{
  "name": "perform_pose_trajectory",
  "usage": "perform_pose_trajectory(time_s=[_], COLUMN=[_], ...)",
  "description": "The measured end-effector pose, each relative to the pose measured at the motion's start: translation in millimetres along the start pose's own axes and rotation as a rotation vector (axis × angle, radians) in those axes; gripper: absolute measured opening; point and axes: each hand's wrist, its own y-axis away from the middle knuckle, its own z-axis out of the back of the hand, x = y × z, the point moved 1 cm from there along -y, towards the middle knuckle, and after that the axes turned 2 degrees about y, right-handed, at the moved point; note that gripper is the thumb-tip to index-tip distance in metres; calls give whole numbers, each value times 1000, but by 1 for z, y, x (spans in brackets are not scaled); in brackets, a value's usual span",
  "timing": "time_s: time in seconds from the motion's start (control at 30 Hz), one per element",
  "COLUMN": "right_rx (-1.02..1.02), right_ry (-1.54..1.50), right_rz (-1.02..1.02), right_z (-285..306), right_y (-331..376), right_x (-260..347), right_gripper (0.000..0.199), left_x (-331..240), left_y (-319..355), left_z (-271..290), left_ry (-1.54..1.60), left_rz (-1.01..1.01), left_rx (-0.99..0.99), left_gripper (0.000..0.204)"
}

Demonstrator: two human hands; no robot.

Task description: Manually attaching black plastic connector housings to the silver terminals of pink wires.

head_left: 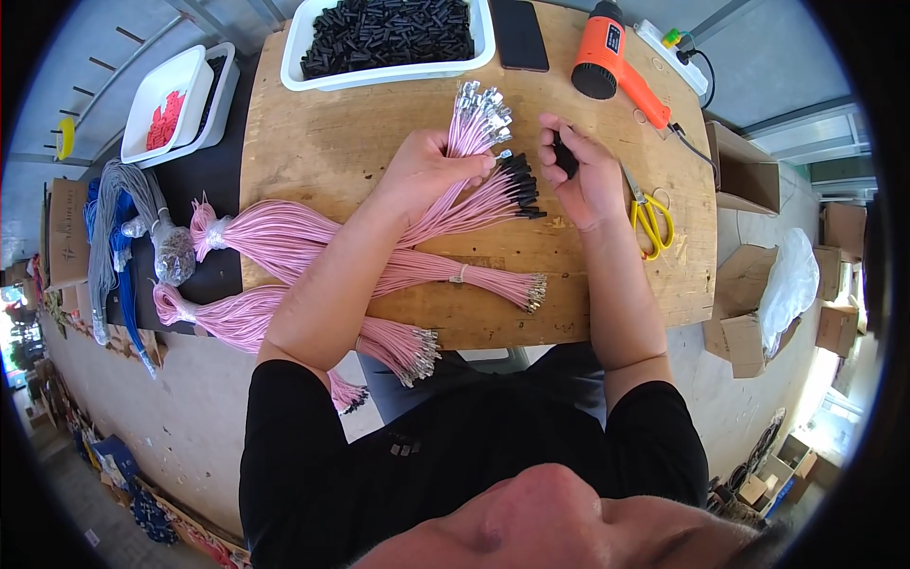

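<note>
My left hand (422, 175) is closed around a bundle of pink wires (466, 142) whose silvery metal terminals (483, 106) point away from me. One wire end sticks out to the right, by my thumb and fingertips. Just below, other wires fan out and end in black sleeves (521, 186). To the right, my right hand (590, 180) is curled, palm turned inward, around small black sleeves (566, 155); how many lie there cannot be made out. Yellow-handled scissors (648, 220) rest beside my right wrist. More tied pink wire bundles (280, 232) pass under my left forearm.
A white tray (398, 74) full of black sleeves stands at the far edge of the wooden table (332, 123). Near it are a dark phone (520, 36), an orange heat gun (611, 62) and a power strip (669, 55). Grey wires (121, 204) lie left; cardboard boxes (744, 303) stand right.
</note>
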Motion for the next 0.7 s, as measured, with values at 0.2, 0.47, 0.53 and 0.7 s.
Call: perform_pose_trajectory(time_s=[0.2, 0.47, 0.53, 0.7], right_rx=[88, 6, 21, -23], right_ry=[-96, -7, 114, 368], right_rz=[-85, -99, -82, 51], right_z=[6, -4, -9, -12], right_y=[1, 2, 5, 8], right_x=[-3, -2, -1, -11], right_gripper=[27, 25, 23, 18], left_x=[-1, 0, -1, -1], left_y=[0, -1, 0, 0], left_z=[0, 0, 0, 0], left_ry=[11, 28, 28, 23], left_rz=[5, 13, 15, 2], left_rx=[2, 0, -1, 2], left_gripper=[20, 20, 20, 21])
